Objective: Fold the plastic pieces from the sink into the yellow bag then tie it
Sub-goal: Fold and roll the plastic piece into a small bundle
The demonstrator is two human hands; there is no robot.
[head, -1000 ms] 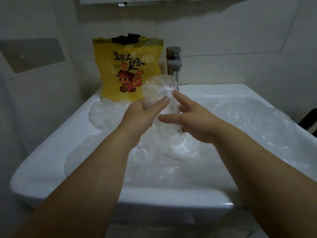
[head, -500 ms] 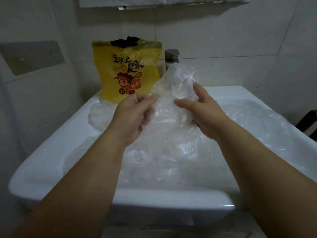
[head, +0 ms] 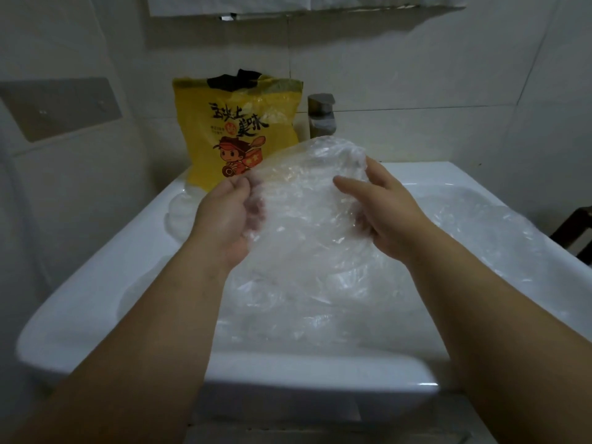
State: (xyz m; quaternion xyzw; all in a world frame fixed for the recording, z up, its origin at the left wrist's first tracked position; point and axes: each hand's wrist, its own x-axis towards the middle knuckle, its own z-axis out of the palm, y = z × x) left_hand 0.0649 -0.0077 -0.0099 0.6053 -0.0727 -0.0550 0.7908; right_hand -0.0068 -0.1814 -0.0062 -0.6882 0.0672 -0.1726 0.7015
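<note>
A clear crumpled plastic piece (head: 304, 190) is stretched between both my hands above the white sink (head: 96, 283). My left hand (head: 227, 219) pinches its left edge, with fingers curled behind the film. My right hand (head: 381, 213) grips its right side, thumb in front and fingers behind. More clear plastic (head: 320, 302) fills the basin below and spreads to the right. The yellow bag (head: 237, 129) with a cartoon print stands upright at the sink's back left, something black showing at its top.
A metal faucet (head: 321, 118) stands behind the held plastic, right of the bag. Tiled walls close in at the back and left. A dark chair part (head: 576, 229) shows at the right edge. Another plastic heap (head: 182, 216) lies below the bag.
Both hands have moved apart, spreading the plastic piece from a small bunch into a wider sheet. The piece now hangs higher and covers the lower part of the faucet.
</note>
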